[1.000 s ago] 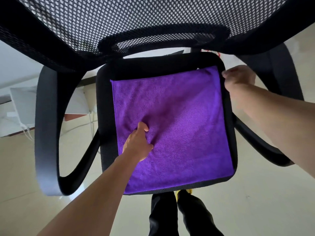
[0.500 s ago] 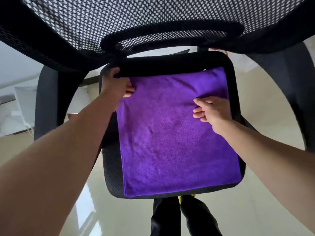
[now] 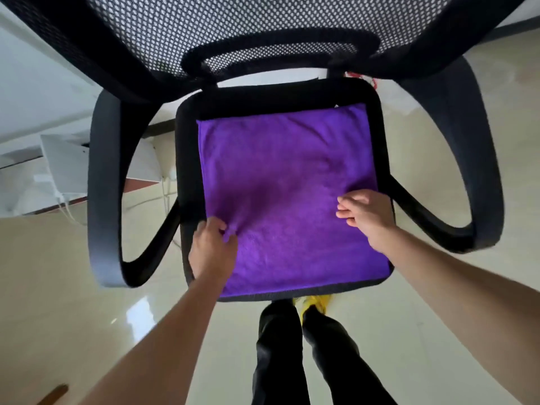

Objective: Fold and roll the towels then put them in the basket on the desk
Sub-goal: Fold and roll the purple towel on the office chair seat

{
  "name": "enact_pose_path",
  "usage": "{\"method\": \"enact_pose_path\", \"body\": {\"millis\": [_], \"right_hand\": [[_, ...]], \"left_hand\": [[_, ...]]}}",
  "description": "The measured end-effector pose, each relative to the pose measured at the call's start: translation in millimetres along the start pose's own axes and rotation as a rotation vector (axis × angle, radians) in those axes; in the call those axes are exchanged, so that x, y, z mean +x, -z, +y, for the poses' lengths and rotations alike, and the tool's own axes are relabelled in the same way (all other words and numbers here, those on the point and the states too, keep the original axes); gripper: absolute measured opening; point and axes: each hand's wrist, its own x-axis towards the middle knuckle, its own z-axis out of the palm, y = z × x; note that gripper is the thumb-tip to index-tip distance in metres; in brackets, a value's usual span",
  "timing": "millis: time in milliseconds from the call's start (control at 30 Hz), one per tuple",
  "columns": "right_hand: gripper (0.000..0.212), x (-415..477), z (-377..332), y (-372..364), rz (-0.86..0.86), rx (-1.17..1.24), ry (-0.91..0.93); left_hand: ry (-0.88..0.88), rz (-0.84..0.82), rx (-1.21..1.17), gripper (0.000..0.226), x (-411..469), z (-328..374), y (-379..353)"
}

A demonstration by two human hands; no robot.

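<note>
Underfoot, a glossy pale tiled floor [image 3: 87,302] fills the edges of the head view, and on it stands a black office chair, seen from above and from its front. Its mesh backrest [image 3: 263,21] arches across the top, and a looped armrest curves down on the person's left [image 3: 102,185] and another on the right [image 3: 482,159]. Between them sits the padded black seat [image 3: 187,135], and on it the purple towel [image 3: 286,185] lies spread nearly flat. It covers most of the cushion, leaving a black strip bare along the back and the left side, with soft creases near its far right corner. Below the seat's front edge stand the person's legs in black trousers [image 3: 280,346]. Both bare forearms reach in from the bottom. The left hand [image 3: 211,249] lies on the towel's left edge near the front, its fingers curled round a small bunch of cloth that puckers between them. The right hand [image 3: 365,214] rests at the towel's right edge with fingers bent onto the fabric — whether it grips a fold I cannot tell. Something yellow [image 3: 312,302] — a shoe, perhaps — shows just under the seat front.
</note>
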Motion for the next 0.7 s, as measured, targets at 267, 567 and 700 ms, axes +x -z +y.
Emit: {"method": "enact_pose_path", "body": {"millis": [267,567,700], "right_hand": [[0.021,-49.9,106.0,46.9,0.272,-0.341,0.013],[0.028,-67.8,124.5,50.1,0.190,0.261,-0.453],[0.024,-69.9,125.3,57.0,0.226,0.455,-0.494]], "left_hand": [[0.451,0.023,-0.130,0.042,-74.8,-53.8,-25.8],[0.992,-0.172,-1.105,0.017,-93.9,-51.2,-30.3],[1.019,-0.121,-1.258,0.010,-96.2,-56.4,-35.3]]}}
